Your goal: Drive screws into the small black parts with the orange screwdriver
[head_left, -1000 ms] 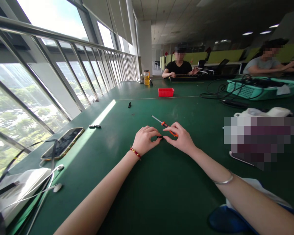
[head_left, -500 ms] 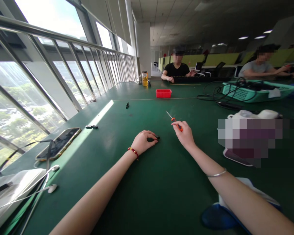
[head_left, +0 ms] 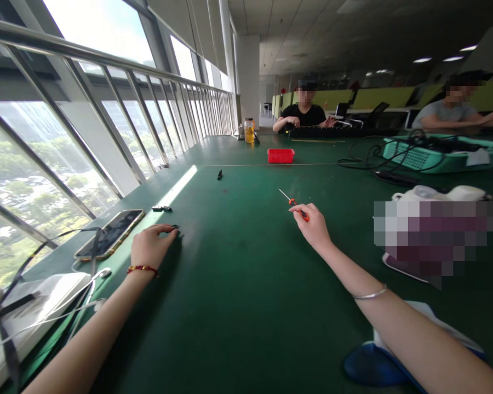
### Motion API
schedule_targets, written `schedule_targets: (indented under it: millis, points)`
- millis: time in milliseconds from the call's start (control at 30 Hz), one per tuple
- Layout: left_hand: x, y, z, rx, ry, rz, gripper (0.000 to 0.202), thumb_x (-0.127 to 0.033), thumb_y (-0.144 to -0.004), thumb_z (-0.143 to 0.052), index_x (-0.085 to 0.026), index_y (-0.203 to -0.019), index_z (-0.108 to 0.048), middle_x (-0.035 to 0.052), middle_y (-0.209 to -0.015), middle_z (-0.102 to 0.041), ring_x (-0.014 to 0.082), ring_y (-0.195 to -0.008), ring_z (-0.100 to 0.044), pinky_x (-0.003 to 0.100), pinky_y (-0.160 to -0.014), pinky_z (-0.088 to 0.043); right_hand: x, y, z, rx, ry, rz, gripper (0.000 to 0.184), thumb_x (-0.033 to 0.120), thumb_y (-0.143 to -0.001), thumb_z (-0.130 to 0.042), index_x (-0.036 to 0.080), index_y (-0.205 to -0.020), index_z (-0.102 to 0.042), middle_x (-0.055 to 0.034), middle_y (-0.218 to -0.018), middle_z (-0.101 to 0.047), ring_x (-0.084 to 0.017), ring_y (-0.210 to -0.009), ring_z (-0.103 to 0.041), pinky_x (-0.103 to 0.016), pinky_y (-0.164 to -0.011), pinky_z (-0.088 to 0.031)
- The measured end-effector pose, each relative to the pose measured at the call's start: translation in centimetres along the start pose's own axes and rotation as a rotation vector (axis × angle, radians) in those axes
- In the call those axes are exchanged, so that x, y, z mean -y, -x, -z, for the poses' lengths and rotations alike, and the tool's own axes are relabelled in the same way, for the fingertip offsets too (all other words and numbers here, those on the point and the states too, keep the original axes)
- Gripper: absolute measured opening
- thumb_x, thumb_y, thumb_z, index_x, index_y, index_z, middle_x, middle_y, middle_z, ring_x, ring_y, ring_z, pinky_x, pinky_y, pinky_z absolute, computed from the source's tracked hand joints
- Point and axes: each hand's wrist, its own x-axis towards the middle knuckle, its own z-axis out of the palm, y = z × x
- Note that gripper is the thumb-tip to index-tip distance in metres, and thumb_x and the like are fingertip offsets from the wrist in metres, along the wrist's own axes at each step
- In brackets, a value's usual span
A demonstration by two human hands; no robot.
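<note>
we're pinching black part (head_left: 175, 226) in left hand (head_left: 151, 246), holding screwdriver (head_left: 292, 202) in right hand (head_left: 313, 225); judging part light, stiff, best held by edges.

Daylight fills windows (head_left: 98, 33) behind a metal railing (head_left: 28, 41); yellow-green partitions (head_left: 392, 96), seemingly desk dividers, line the dim rear.

Screwdriver (head_left: 292, 202): orange-and-black handle, thin metallic shaft. Lies slantwise in right hand (head_left: 312, 224), shaft clear of the fingers, pointing forward-left. Small black piece (head_left: 175, 226): pinched at fingertips of left hand (head_left: 151, 246), well apart from screwdriver; partly covered, too small for detail.
</note>
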Motion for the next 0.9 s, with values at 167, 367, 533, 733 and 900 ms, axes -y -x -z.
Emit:
schedule_targets:
  millis: [167, 367, 533, 733, 900]
  points:
    - [0.7, -0.5, 1.7, -0.018, -0.029, 0.014, 0.034, -0.046, -0.073, -0.055, -0.020, -0.086, -0.072, 0.0021, -0.101, -0.070, 0.0263, -0.093, -0.062, 0.031, -0.078, -0.048, -0.2, -0.1, 0.0, 0.001, 0.014, 0.008, 0.023, 0.030, -0.079, -0.047, 0.022, -0.084, -0.067, -0.0044, -0.085, -0.053, -0.016, -0.070, -0.053, -0.030, -0.064, -0.041]
    - [1.6, -2.2, 3.0, 0.166, -0.031, 0.047, 0.043, -0.051, -0.070, -0.056, -0.018, -0.093, -0.072, 0.0032, -0.086, -0.072, 0.0243, -0.083, -0.063, 0.029, -0.074, -0.047, -0.4, -0.1, -0.1, 0.015, 0.031, 0.014, 0.024, 0.030, -0.079, -0.046, 0.022, -0.083, -0.068, -0.0041, -0.083, -0.053, -0.017, -0.070, -0.053, -0.030, -0.066, -0.041]
    - [2.3, -2.2, 2.5, 0.157, 0.067, -0.022, 0.036, -0.049, -0.069, -0.057, -0.022, -0.088, -0.072, 0.0007, -0.093, -0.072, 0.0227, -0.092, -0.062, 0.029, -0.086, -0.045, -0.3, -0.1, 0.0, 0.021, 0.035, 0.005, 0.023, 0.029, -0.078, -0.046, 0.022, -0.081, -0.068, -0.0031, -0.080, -0.051, -0.016, -0.068, -0.052, -0.030, -0.064, -0.040]
    - [3.4, -2.4, 1.9, 0.167, 0.093, -0.020, 0.040, -0.051, -0.067, -0.058, -0.020, -0.088, -0.072, 0.0030, -0.092, -0.073, 0.0236, -0.091, -0.063, 0.028, -0.084, -0.046, -0.3, -0.1, -0.1, 0.025, 0.042, 0.010, 0.023, 0.030, -0.078, -0.046, 0.023, -0.080, -0.068, -0.0032, -0.080, -0.052, -0.016, -0.067, -0.052, -0.030, -0.062, -0.040]
    - [3.3, -2.3, 1.9, 0.179, 0.143, 0.020, 0.039, -0.051, -0.064, -0.060, -0.021, -0.086, -0.072, 0.0015, -0.087, -0.073, 0.0220, -0.087, -0.065, 0.026, -0.079, -0.047, -0.5, -0.1, -0.2, 0.032, 0.036, 0.023, 0.023, 0.031, -0.079, -0.046, 0.023, -0.080, -0.067, -0.0029, -0.078, -0.051, -0.016, -0.066, -0.052, -0.030, -0.061, -0.040]
